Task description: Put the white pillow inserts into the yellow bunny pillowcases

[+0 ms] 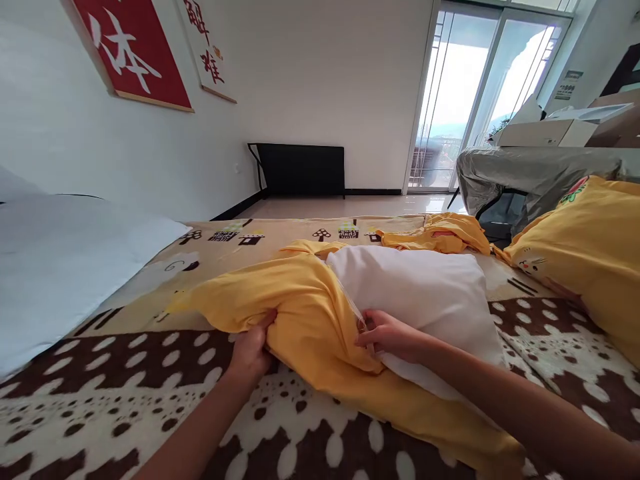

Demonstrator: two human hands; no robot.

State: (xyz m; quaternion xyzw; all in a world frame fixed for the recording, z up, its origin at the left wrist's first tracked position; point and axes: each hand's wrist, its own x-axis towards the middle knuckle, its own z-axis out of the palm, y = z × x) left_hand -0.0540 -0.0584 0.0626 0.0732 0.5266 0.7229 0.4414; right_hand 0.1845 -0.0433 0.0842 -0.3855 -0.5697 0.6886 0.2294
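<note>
Pillowcase of yellow cloth point(305, 287) lies bunched in the middle of the bed, and it covers the left end of a white pillow point(420, 283). How deep the pillow sits inside the cloth, I cannot tell. The rest of this pillow is bare and lies to the right, and a long part of the pillowcase stretches along its near side, toward the lower right

The left hand point(251, 350) is at the near left edge of the pillowcase. Its fingers are closed on a fold of the cloth, with the thumb on top. The right hand point(387, 333) is at the border where the yellow cloth meets the white pillow. Its fingers are brought together in a pinch on the edge of the pillowcase, where a thin pale strip is visible; the fingertips are partly hidden

Under these things is a blanket point(165, 360) with brown and cream pattern, white spots and small houses. At the far edge lies another crumpled yellow cloth point(440, 235), just beyond the pillow. On the right side rests a yellow cushion point(590, 253) with an animal face, and on the left side a second white pillow point(75, 260). Behind the bed, a black panel point(303, 170) stands against the wall. Farther right there are a sliding glass door point(480, 87) and, before it, boxes point(545, 132) on plastic-covered furniture point(535, 168)
</note>
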